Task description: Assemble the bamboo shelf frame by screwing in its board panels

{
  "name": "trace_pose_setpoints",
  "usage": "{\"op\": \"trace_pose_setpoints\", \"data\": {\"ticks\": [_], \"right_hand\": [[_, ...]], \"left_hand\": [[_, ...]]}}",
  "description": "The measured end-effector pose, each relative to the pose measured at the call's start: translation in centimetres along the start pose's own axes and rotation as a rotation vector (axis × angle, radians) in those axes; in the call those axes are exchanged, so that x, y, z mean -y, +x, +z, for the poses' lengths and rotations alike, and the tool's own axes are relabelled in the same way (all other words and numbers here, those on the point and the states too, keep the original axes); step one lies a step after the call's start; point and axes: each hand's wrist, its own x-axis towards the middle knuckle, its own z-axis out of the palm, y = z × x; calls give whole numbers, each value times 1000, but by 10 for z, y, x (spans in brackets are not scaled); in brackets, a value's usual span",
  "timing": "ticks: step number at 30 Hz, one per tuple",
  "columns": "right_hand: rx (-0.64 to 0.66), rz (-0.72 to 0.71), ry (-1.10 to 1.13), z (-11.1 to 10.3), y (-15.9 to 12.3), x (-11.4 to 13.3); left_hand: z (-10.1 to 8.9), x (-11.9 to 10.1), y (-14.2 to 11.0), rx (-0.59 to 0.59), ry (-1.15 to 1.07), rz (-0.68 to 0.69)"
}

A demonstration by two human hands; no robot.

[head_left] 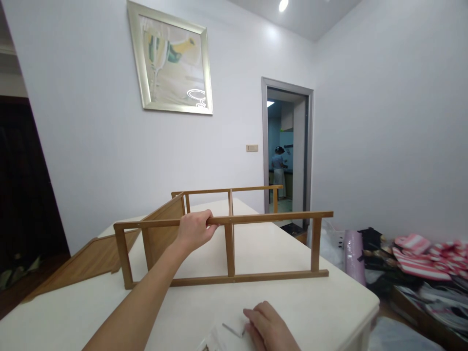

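A brown wooden shelf frame lies on its side on the white table, with a solid panel fitted across it towards the left. My left hand is closed around the frame's upper near rail, left of the middle crosspiece. Low in the view, my right hand hovers over or rests on the tabletop, its fingers bent and slightly apart. Just left of its fingertips is a small L-shaped hex key; whether they touch it is unclear. A clear plastic bag of small parts is partly cut off at the bottom edge.
Another slatted wooden panel lies on the left of the white table. Right of the table, a pink roll, striped fabric and boxes crowd the floor. Through the doorway, a person stands in another room.
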Motion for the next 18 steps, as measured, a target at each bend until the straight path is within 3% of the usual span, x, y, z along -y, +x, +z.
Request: {"op": "trace_pose_setpoints", "data": {"ticks": [2, 5, 7, 8, 9, 10, 11, 14, 18], "right_hand": [[-113, 76, 52, -23, 4, -14], [-376, 327, 7, -59, 10, -46], [-500, 483, -44, -79, 15, -71], [-554, 541, -68, -87, 17, -83], [-590, 588, -83, -93, 19, -94], [-600, 635, -85, -97, 22, -103], [-588, 668, -69, -100, 24, -112], [-478, 725, 43, -101, 29, -130], [-335, 786, 209, -99, 31, -147]], "left_hand": [[0, 0, 0, -17, -8, 2], [1, -3, -5, -61, -26, 15], [7, -9, -18, -166, -60, 5], [13, -13, -28, -273, -102, -13], [22, -17, -40, -381, -147, -52], [31, -22, -54, -416, -191, -71], [42, -26, -68, -367, -233, -64], [74, -32, -108, 9, -327, -10], [96, -25, -129, 324, -274, -127]]}}
